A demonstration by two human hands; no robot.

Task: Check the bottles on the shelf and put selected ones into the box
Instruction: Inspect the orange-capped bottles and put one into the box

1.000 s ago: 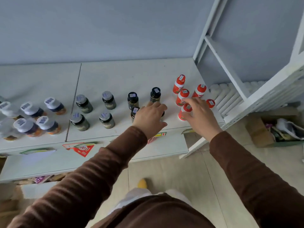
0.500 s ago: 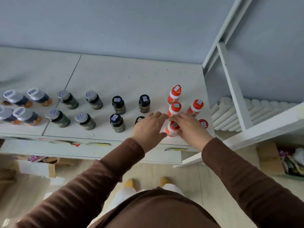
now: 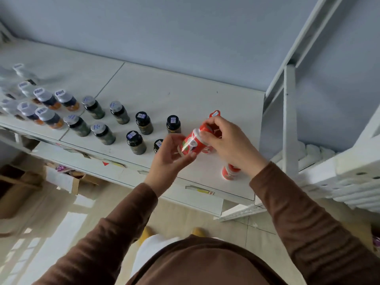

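I hold a red-and-white bottle [image 3: 193,143] tilted above the white shelf [image 3: 185,95]. My left hand [image 3: 171,156] grips its base and my right hand [image 3: 228,140] grips its red cap end. Another red bottle [image 3: 228,173] stands under my right wrist, and a red cap [image 3: 214,114] shows behind my right hand. Dark bottles with black caps [image 3: 144,122] stand just left of my hands, then grey-capped dark bottles [image 3: 96,108], then white-capped bottles with orange contents [image 3: 49,116] at the far left.
A white shelf post [image 3: 290,120] rises at the right, with a white radiator [image 3: 316,151] behind it. Cardboard boxes [image 3: 63,177] sit on the floor under the shelf at the left. My yellow shoes [image 3: 197,231] show on the tiled floor.
Both hands closed on one red bottle and lifted it off the shelf, tipping it sideways. The camera view shifted rightward and tilted.
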